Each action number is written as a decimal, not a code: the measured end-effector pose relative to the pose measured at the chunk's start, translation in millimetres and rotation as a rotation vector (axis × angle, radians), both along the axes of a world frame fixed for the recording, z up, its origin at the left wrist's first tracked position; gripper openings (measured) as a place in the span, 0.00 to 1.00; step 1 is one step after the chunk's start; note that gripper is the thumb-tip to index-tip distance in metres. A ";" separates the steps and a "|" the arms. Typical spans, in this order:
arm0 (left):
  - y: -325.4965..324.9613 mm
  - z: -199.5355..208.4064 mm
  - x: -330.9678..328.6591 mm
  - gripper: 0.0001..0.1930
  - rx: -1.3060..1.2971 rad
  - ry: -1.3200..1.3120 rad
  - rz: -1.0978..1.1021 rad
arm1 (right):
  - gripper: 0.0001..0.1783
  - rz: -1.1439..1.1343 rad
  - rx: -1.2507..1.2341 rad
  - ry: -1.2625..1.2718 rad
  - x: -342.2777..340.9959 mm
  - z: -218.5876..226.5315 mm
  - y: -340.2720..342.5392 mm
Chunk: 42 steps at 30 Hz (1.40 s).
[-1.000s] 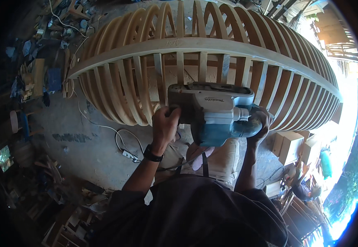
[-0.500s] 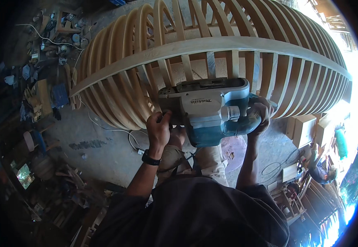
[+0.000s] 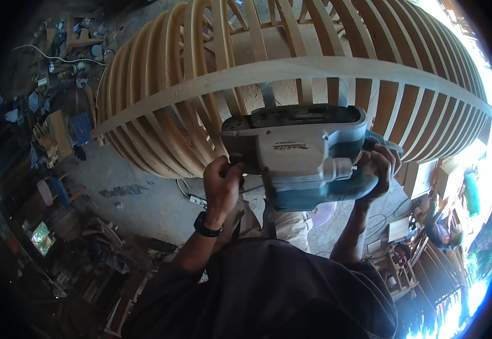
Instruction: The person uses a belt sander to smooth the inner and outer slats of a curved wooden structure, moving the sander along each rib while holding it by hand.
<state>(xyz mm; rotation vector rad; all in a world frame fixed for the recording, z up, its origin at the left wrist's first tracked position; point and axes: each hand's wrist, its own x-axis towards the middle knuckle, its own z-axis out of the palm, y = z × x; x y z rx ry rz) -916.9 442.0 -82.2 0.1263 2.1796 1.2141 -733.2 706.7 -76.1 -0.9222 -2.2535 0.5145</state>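
Observation:
A teal and grey belt sander is held sideways in front of my body, its dark belt side facing away from me. My right hand wraps round its rear handle. At its other end, my left hand is closed on the front grip, though the fingertips are partly hidden. Just beyond the sander runs the long pale rail of a large curved wooden frame with many slats. The sander overlaps the lower slats in view; whether it touches them I cannot tell.
White cable lies on the concrete floor below the frame. Wood scraps and clutter fill the left side. At the right are wooden boxes, a green roll and another person low down.
The belt sander has shifted right and looks larger, as if lifted nearer to me. Both hands stay on it. The wooden frame's place in view has shifted slightly.

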 end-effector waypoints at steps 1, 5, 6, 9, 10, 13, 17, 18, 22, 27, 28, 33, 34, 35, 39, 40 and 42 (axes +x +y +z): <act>18.9 27.1 -3.1 0.15 -0.040 -0.046 -0.029 | 0.13 -0.005 -0.012 0.012 -3.9 -2.8 10.1; 27.4 28.2 -20.5 0.15 0.066 -0.168 0.152 | 0.14 0.050 -0.001 -0.037 -33.0 8.2 25.0; 17.0 25.1 -25.1 0.15 0.023 -0.119 0.147 | 0.14 0.089 -0.017 -0.049 -42.6 12.5 19.2; -2.5 28.1 -45.3 0.15 -0.024 -0.091 0.204 | 0.13 0.206 -0.023 -0.081 -58.6 12.9 12.2; -5.1 31.1 -51.1 0.16 0.006 -0.139 0.252 | 0.13 0.210 -0.028 -0.076 -63.4 12.5 8.2; -6.8 37.8 -63.6 0.17 0.037 -0.218 0.327 | 0.13 0.185 -0.022 -0.058 -73.8 14.0 -4.0; 5.0 44.2 -68.6 0.14 -0.055 -0.206 0.230 | 0.15 0.091 0.018 0.001 -70.9 11.0 -2.7; 10.7 47.5 -66.9 0.14 -0.055 -0.204 0.221 | 0.16 0.092 0.017 0.007 -69.6 10.7 0.9; 37.9 51.1 -57.4 0.15 -0.064 -0.112 0.145 | 0.16 0.070 0.035 -0.002 -63.2 19.5 10.5; 40.2 49.2 -55.5 0.16 -0.108 -0.198 0.139 | 0.16 0.084 0.014 -0.022 -68.5 23.7 14.5; 38.8 49.5 -57.3 0.16 -0.109 -0.261 0.172 | 0.16 0.086 0.016 -0.028 -67.5 23.8 13.2; 19.4 45.4 -65.4 0.14 -0.085 -0.077 0.156 | 0.16 0.100 -0.037 -0.047 -51.6 6.8 8.4; 16.5 45.6 -64.6 0.14 -0.083 -0.112 0.164 | 0.17 0.107 -0.049 -0.065 -47.4 4.4 4.0; 10.6 43.8 -64.2 0.14 -0.080 -0.147 0.172 | 0.17 0.115 -0.060 -0.084 -43.1 3.8 -1.3; -31.4 15.9 -32.2 0.14 -0.122 -0.139 0.194 | 0.16 0.137 -0.095 -0.155 -24.1 -0.3 -25.0; -35.2 13.7 -23.9 0.14 -0.124 -0.194 0.241 | 0.16 0.138 -0.094 -0.180 -17.7 -2.8 -32.3; -39.5 12.3 -5.2 0.14 -0.131 -0.312 0.343 | 0.16 0.139 -0.107 -0.203 -3.2 -9.4 -44.4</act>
